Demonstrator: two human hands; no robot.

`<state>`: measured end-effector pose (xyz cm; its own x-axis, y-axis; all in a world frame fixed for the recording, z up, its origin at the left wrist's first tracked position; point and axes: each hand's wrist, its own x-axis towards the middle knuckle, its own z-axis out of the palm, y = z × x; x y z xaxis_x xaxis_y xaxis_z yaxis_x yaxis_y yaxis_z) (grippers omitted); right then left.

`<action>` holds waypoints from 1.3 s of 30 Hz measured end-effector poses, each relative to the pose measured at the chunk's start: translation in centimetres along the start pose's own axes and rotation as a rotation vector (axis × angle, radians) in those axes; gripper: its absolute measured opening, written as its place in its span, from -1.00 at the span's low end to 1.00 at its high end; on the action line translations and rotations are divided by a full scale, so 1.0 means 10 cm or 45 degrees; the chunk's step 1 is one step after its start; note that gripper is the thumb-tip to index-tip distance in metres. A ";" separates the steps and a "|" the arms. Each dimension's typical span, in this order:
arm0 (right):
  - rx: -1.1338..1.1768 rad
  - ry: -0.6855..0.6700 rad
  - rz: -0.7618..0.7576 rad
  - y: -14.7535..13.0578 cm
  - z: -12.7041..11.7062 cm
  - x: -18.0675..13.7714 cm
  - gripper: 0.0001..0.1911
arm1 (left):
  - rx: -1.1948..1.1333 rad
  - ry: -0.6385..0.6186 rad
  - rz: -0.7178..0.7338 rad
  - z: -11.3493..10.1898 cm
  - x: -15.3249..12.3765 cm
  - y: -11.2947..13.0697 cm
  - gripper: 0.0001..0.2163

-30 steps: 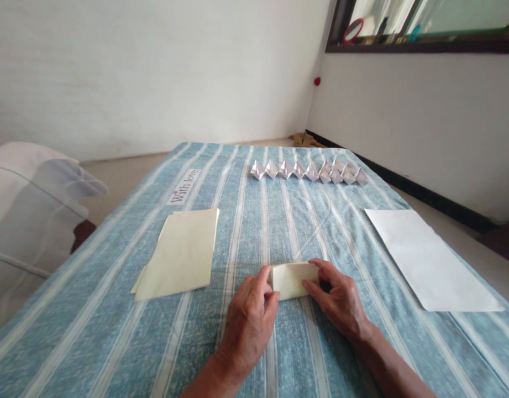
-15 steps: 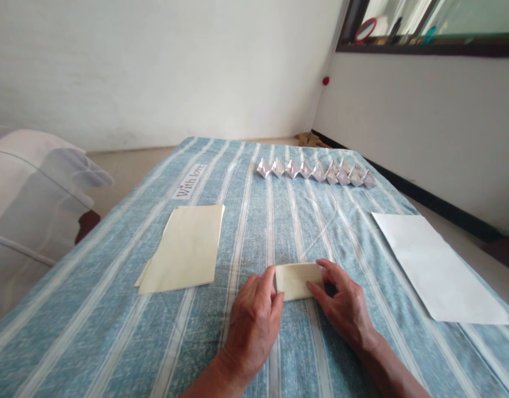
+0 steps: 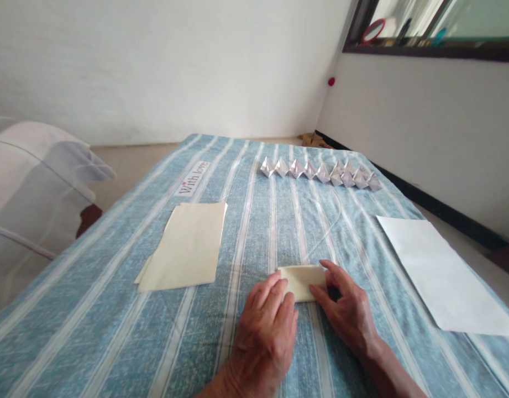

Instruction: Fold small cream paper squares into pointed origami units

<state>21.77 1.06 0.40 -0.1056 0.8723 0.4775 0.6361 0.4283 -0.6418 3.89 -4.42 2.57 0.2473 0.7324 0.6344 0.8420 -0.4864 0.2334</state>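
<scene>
A small folded piece of cream paper (image 3: 302, 282) lies on the striped cloth in front of me. My left hand (image 3: 266, 326) rests over its left end, fingers laid out side by side with the tips on the paper; the thumb is hidden. At the right end, my right hand (image 3: 345, 309) grips the paper, thumb on its near face and index finger at the far corner. Left of my hands is a stack of cream paper sheets (image 3: 185, 246), slightly fanned at one corner.
Folded silvery paper pieces (image 3: 295, 168) stand in a row at the back. A "With love" strip (image 3: 193, 178) lies back left. White sheets (image 3: 445, 273) lie on the right of the blue striped cloth (image 3: 113, 309). A pale draped cover (image 3: 34, 182) is at far left.
My left hand has gone from pinching the paper's left end to lying over it with the fingers, shifting slightly right. My right hand keeps its grip. The view has shifted slightly.
</scene>
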 end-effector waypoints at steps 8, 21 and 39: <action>-0.014 -0.012 -0.017 0.01 0.00 -0.01 -0.66 | -0.035 -0.198 0.011 0.09 -0.13 0.13 -0.73; -0.048 -0.023 -0.018 0.00 -0.01 -0.01 -0.66 | -0.021 -0.273 -0.038 0.12 -0.16 0.13 -0.63; -0.047 -0.002 -0.016 -0.01 0.00 0.00 -0.67 | 0.064 -0.274 -0.127 0.10 -0.16 0.15 -0.62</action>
<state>21.76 1.03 0.46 -0.1150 0.8671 0.4846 0.6626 0.4304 -0.6129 5.29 -5.82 1.19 0.2536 0.8628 0.4373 0.8888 -0.3862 0.2467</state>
